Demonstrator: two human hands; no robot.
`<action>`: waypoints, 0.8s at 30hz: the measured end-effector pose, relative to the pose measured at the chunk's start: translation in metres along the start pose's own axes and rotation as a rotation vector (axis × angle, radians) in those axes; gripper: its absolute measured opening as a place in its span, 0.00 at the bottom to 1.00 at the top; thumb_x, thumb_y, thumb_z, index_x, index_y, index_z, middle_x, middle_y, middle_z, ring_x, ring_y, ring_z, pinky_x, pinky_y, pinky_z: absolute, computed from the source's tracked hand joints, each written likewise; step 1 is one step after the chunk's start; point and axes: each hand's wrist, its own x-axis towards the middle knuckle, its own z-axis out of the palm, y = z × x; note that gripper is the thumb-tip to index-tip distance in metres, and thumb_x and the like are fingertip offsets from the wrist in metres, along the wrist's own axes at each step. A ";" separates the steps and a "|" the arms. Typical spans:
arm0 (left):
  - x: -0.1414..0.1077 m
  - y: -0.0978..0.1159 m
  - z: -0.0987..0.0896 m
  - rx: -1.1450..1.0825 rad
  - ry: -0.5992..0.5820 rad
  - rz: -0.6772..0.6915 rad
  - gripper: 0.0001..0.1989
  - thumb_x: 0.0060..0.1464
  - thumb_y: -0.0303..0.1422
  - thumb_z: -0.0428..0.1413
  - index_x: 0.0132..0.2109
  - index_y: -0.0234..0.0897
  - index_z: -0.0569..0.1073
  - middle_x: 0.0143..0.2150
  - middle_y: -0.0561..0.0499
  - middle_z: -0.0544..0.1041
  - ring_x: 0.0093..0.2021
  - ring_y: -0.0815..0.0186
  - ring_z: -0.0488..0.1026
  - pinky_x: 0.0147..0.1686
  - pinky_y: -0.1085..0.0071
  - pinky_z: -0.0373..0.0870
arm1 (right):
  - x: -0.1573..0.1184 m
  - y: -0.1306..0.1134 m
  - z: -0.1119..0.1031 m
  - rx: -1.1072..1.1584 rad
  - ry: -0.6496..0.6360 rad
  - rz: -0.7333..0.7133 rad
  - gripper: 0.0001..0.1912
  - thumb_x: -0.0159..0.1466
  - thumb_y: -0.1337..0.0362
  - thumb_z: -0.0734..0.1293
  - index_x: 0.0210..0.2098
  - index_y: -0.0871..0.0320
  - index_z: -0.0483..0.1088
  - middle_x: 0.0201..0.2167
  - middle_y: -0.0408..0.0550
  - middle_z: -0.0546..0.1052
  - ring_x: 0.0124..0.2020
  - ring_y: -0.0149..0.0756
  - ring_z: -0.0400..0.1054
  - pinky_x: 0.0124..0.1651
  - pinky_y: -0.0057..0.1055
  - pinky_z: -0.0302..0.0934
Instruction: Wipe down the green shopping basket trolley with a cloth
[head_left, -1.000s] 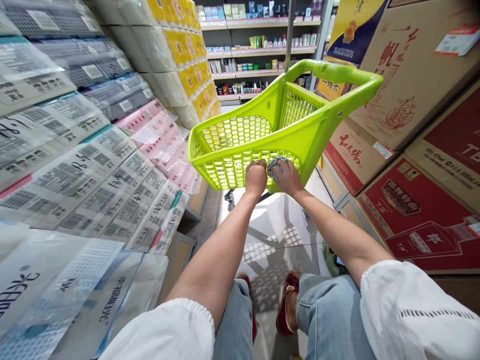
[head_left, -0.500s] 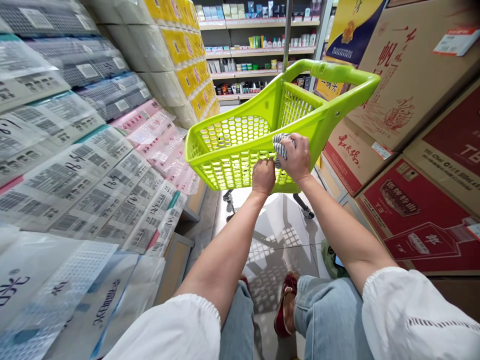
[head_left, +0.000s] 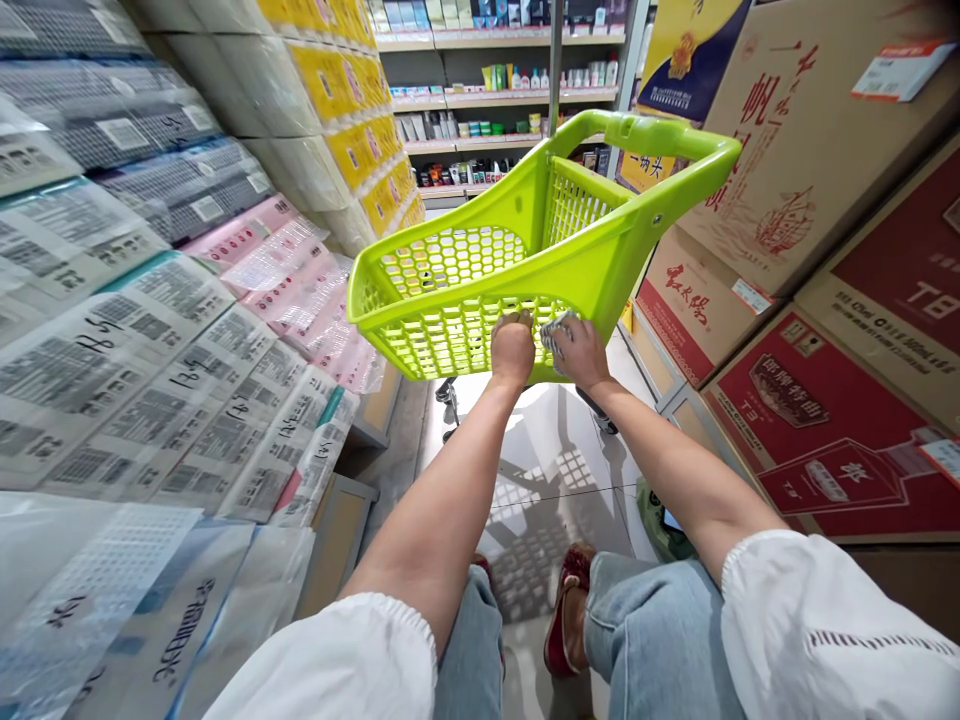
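Observation:
A bright green plastic shopping cart (head_left: 615, 240) stands side-on before me, its basket walls full of holes. My left hand (head_left: 514, 348) is closed on the lattice of the near basket wall, fingertips hooked at the holes. Just right of it, my right hand (head_left: 583, 352) grips a crumpled grey-and-white striped cloth (head_left: 555, 335) and presses it against the same wall, low down. Part of the cloth is hidden under the fingers. The basket holds nothing that I can make out.
Plastic-wrapped paper packs (head_left: 202, 370) are stacked along the left. Cardboard cartons (head_left: 817, 420) line the right side. Shelves of bottles and tubes (head_left: 502, 95) stand behind the cart. A green bag (head_left: 660, 520) lies on the tiled floor (head_left: 525, 450) near my leg.
My right hand has moved the cloth down along the basket wall. The left hand keeps its hold. The whole view has shifted slightly, so the cart appears further left.

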 end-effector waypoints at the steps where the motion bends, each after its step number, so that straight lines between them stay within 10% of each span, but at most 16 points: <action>1: 0.000 0.001 0.000 -0.002 0.003 -0.006 0.20 0.66 0.31 0.39 0.51 0.34 0.74 0.43 0.40 0.77 0.46 0.58 0.71 0.52 0.63 0.63 | 0.011 0.001 -0.010 0.009 0.073 0.039 0.16 0.64 0.64 0.61 0.50 0.53 0.71 0.52 0.54 0.69 0.48 0.45 0.60 0.49 0.40 0.59; 7: -0.001 0.002 -0.004 0.021 0.005 0.010 0.19 0.65 0.30 0.40 0.49 0.33 0.75 0.40 0.40 0.78 0.45 0.58 0.72 0.51 0.64 0.63 | 0.065 -0.003 -0.053 0.054 0.331 0.164 0.17 0.66 0.61 0.60 0.53 0.56 0.68 0.56 0.56 0.64 0.55 0.49 0.57 0.56 0.45 0.55; 17: 0.001 -0.002 -0.003 0.017 0.025 0.014 0.18 0.65 0.31 0.41 0.50 0.34 0.74 0.40 0.40 0.78 0.45 0.57 0.72 0.51 0.63 0.65 | -0.003 -0.012 0.005 0.007 -0.150 -0.063 0.16 0.67 0.65 0.58 0.52 0.54 0.70 0.55 0.55 0.68 0.50 0.46 0.60 0.49 0.41 0.57; 24: -0.002 0.000 -0.006 0.017 0.011 0.004 0.19 0.66 0.31 0.40 0.49 0.33 0.75 0.41 0.40 0.78 0.45 0.57 0.71 0.51 0.63 0.65 | 0.053 0.000 -0.045 -0.002 0.216 0.193 0.18 0.66 0.60 0.61 0.53 0.56 0.68 0.55 0.55 0.65 0.53 0.48 0.58 0.55 0.43 0.55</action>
